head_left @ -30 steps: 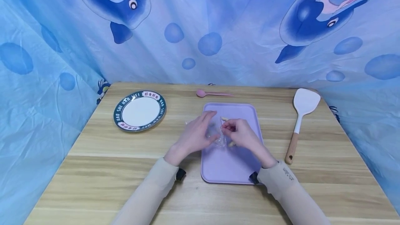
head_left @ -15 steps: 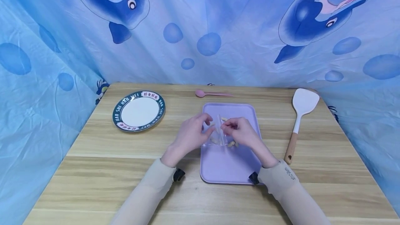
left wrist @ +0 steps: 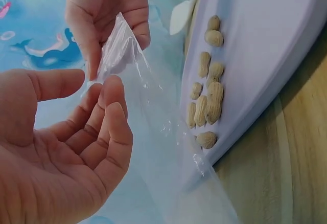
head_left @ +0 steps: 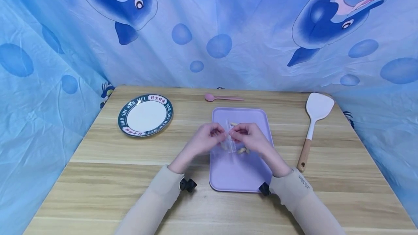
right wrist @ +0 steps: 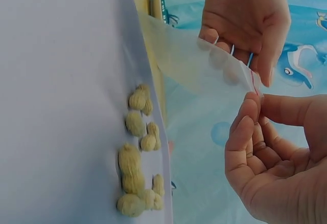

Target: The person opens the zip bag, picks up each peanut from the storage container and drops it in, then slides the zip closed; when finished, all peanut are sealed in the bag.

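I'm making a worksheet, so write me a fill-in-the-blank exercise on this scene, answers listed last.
In the head view, the spatula lies to the ____ of the tray bearing peanuts.
There, the plate lies to the tray's ____.
The spoon is coloured ____.
In the right wrist view, the right hand pinches the clear bag beside a ____ line.

Missing words: right, left, pink, red.

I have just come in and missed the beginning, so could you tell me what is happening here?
A person's right hand pinches the edge of a clear plastic bag, with the left hand close to that edge; its grip is unclear. The bag is above a purple tray on which peanuts lie. A plate, a pink spoon and a white spatula lie on the table.
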### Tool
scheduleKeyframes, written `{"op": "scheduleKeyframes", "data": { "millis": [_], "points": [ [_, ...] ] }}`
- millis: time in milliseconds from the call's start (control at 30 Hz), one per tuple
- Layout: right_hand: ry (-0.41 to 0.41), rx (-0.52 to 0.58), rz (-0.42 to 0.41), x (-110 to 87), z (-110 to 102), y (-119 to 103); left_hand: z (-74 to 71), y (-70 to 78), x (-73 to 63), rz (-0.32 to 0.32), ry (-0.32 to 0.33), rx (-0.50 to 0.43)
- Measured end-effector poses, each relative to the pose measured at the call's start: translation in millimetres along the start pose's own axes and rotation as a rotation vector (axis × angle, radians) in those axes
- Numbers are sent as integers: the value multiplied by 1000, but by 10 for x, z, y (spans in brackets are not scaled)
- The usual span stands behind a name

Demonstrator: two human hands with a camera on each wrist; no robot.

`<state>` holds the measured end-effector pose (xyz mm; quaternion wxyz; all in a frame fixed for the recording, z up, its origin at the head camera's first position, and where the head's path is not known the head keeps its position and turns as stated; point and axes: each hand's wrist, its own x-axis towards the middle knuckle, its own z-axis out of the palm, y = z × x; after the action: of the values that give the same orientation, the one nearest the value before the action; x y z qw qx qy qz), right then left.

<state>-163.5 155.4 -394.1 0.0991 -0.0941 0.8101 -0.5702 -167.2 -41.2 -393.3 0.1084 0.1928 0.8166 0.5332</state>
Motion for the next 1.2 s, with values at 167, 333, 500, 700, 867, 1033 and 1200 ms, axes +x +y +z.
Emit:
{"op": "scheduleKeyframes", "data": {
  "millis": [167,333,500,700,867,1033,1200],
  "points": [
    [-31,37,-5,-2,31,23,3,-1,-6,-46,-23,-32],
    [-65,59,-15,-4,73,51,19,-21,-4,-86,-33,-38],
    [-83,74,-30,-2,117,72,28,-25,-5,-118,-28,-50],
    [-101,57,-6,-12,142,75,25,-20,0,-154,-37,-63],
    [-113,30,17,-8,148,98,14,-35,5,-172,-44,-57],
    [-163,30,6,5,152,121,-1,-42,9,-174,-49,-39],
    [-230,67,22,-3,163,88,-28,-58,17,-184,-35,-21]
  ]
}}
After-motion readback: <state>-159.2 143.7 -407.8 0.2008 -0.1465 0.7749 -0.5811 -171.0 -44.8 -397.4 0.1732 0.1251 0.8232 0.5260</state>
